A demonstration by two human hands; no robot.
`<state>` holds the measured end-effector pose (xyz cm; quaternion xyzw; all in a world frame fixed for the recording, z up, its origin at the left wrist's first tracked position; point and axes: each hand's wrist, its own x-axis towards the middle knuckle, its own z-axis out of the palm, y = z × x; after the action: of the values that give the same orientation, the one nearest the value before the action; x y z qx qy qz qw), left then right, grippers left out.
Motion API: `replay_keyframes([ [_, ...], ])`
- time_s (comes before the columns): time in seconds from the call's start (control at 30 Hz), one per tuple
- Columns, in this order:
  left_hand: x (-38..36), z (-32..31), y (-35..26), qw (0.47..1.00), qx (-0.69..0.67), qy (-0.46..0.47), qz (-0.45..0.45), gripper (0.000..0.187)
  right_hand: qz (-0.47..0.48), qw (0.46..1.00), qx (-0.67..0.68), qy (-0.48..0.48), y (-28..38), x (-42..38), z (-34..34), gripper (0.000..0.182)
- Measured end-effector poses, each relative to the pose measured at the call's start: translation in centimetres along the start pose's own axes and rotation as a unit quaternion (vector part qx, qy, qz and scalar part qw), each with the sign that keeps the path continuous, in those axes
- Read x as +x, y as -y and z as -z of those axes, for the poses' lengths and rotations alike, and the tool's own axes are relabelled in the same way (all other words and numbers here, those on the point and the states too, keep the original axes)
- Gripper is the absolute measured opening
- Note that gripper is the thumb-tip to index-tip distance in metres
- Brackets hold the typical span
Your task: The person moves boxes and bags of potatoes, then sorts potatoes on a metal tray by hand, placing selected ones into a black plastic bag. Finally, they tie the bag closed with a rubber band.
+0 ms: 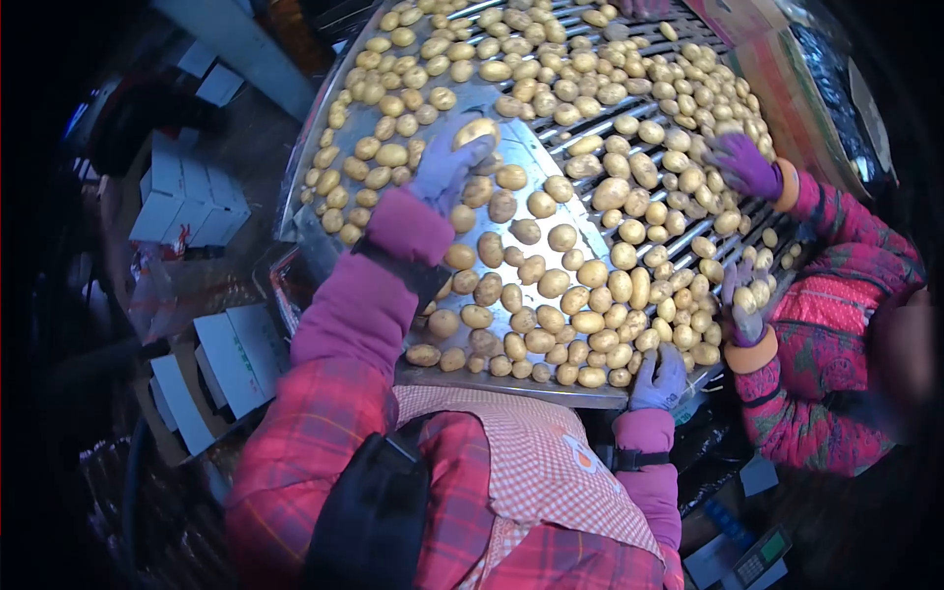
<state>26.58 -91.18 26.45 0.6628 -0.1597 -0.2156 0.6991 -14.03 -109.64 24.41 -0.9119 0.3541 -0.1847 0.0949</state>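
Observation:
Many potatoes (554, 283) lie spread over a metal sorting table (539, 167) with slatted bars at its upper and right parts. My left hand (447, 160), in a light purple glove, is stretched over the upper left of the table and grips a large potato (476, 134); other potatoes lie close around it. At the table's near edge on the right, my right hand (659, 380), also gloved, rests beside potatoes with its fingers pointing up the table. Its fingertips touch the nearest potatoes; nothing shows held in it.
A co-worker (836, 324) at the right reaches over the potatoes with purple-gloved hands, one holding potatoes. White boxes (189, 197) stand on the floor at the left, more boxes (241, 359) lower down. A keypad device (762, 558) is at the lower right.

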Motion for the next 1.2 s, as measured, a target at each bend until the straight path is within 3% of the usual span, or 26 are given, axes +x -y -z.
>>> replay_keyframes([
  [0.07, -2.5, 2.3, 0.7, 0.948, -0.300, 0.004, 0.102, 0.049, 0.013, 1.000, -0.013, -0.014, -0.3, 0.0, -0.2, 0.026],
  [0.13, -5.5, 3.9, 1.0, 0.927, -0.364, -0.005, 0.091, 0.046, 0.021, 1.000, -0.010, -0.011, -0.5, -0.2, -0.3, 0.026],
  [0.17, -7.1, 4.6, 0.0, 0.998, -0.056, 0.005, -0.029, 0.044, 0.024, 1.000, -0.016, -0.012, -0.2, -0.1, -0.2, 0.025],
  [0.2, -8.1, 5.5, -0.9, 0.955, 0.260, 0.018, -0.140, 0.042, 0.026, 0.999, -0.024, -0.015, 0.1, 0.0, -0.2, 0.024],
  [0.23, -7.5, 6.7, -1.4, 0.926, 0.338, 0.136, -0.097, 0.043, 0.022, 1.000, -0.014, -0.015, 0.0, 0.0, -0.3, 0.023],
  [0.27, -8.2, 6.9, -0.6, 0.927, 0.340, 0.129, -0.096, 0.043, 0.029, 0.999, -0.011, -0.014, -0.1, 0.2, -0.4, 0.023],
  [0.3, -9.2, 6.5, 1.0, 0.999, 0.009, 0.030, 0.030, 0.045, 0.017, 1.000, -0.010, -0.003, -0.1, 0.1, -0.4, 0.024],
  [0.33, -10.1, 6.2, 1.1, 0.931, -0.325, -0.070, 0.151, 0.049, 0.003, 1.000, -0.012, 0.007, -0.1, -0.1, -0.2, 0.024],
  [0.37, -10.5, 6.3, 1.0, 0.919, -0.348, -0.052, 0.181, 0.044, 0.006, 1.000, -0.017, 0.011, -0.3, -0.1, -0.3, 0.025],
  [0.4, -11.1, 6.4, 0.8, 0.918, -0.352, -0.050, 0.177, 0.044, 0.009, 1.000, -0.020, 0.006, -0.4, -0.2, -0.3, 0.025],
  [0.43, -11.9, 6.5, 0.5, 0.996, -0.083, -0.032, 0.018, 0.043, -0.021, 0.999, -0.019, 0.022, -0.6, -0.2, -0.4, 0.026],
  [0.47, -12.5, 6.4, 0.2, 0.970, 0.196, -0.018, -0.143, 0.042, -0.048, 0.998, -0.016, 0.036, -0.3, 0.3, -0.4, 0.026],
  [0.53, -13.1, 6.3, 1.7, 0.981, 0.148, -0.031, -0.121, 0.044, 0.013, 0.998, 0.063, -0.009, 1.5, 1.9, -0.9, 0.028],
  [0.6, -13.2, 6.6, 2.9, 0.966, 0.237, -0.019, -0.106, 0.044, 0.020, 0.986, 0.161, 0.033, 6.2, 4.9, -1.4, 0.028],
  [0.67, -13.2, 5.8, 2.4, 0.983, 0.167, 0.011, -0.070, 0.039, 0.133, 0.973, 0.183, 0.055, 11.1, 9.1, -1.7, 0.028],
  [0.7, -13.1, 5.3, 2.8, 0.999, -0.002, 0.021, 0.027, 0.037, 0.177, 0.965, 0.183, 0.060, 13.3, 11.0, -2.2, 0.028],
  [0.73, -13.3, 4.8, 3.2, 0.977, -0.171, 0.029, 0.123, 0.036, 0.221, 0.956, 0.183, 0.068, 15.4, 12.9, -2.9, 0.029],
  [0.8, -13.3, 3.8, 2.0, 0.981, -0.146, -0.005, 0.130, 0.037, 0.317, 0.921, 0.218, 0.069, 19.5, 16.3, -5.5, 0.027],
  [0.87, -13.3, 3.7, 1.1, 0.955, -0.198, -0.005, 0.220, 0.038, 0.343, 0.906, 0.191, 0.162, 22.9, 19.5, -8.3, 0.027],
  [0.9, -13.2, 4.2, 2.1, 0.966, -0.171, 0.032, 0.191, 0.039, 0.366, 0.901, 0.184, 0.143, 24.5, 21.0, -10.0, 0.028],
  [0.93, -13.3, 4.1, 1.0, 0.963, -0.151, 0.028, 0.219, 0.043, 0.390, 0.895, 0.177, 0.123, 26.0, 22.4, -11.9, 0.029],
  [1.0, -13.6, 4.3, 1.3, 0.966, -0.111, 0.020, 0.232, 0.045, 0.430, 0.871, 0.161, 0.174, 28.6, 24.3, -15.4, 0.037],
  [1.03, -13.6, 4.3, 1.5, 0.966, -0.109, 0.010, 0.234, 0.045, 0.434, 0.867, 0.168, 0.179, 29.2, 24.5, -17.2, 0.037],
  [1.1, -14.0, 3.9, 1.8, 0.949, -0.154, -0.001, 0.276, 0.047, 0.433, 0.875, 0.060, 0.209, 30.2, 24.0, -20.6, 0.048],
  [1.13, -13.9, 4.2, 1.8, 0.951, -0.152, -0.012, 0.269, 0.047, 0.443, 0.870, 0.067, 0.206, 31.3, 24.4, -20.5, 0.048],
  [1.2, -14.4, 4.0, 1.8, 0.965, -0.138, 0.002, 0.224, 0.047, 0.377, 0.893, -0.031, 0.244, 32.0, 24.3, -19.0, 0.049],
])
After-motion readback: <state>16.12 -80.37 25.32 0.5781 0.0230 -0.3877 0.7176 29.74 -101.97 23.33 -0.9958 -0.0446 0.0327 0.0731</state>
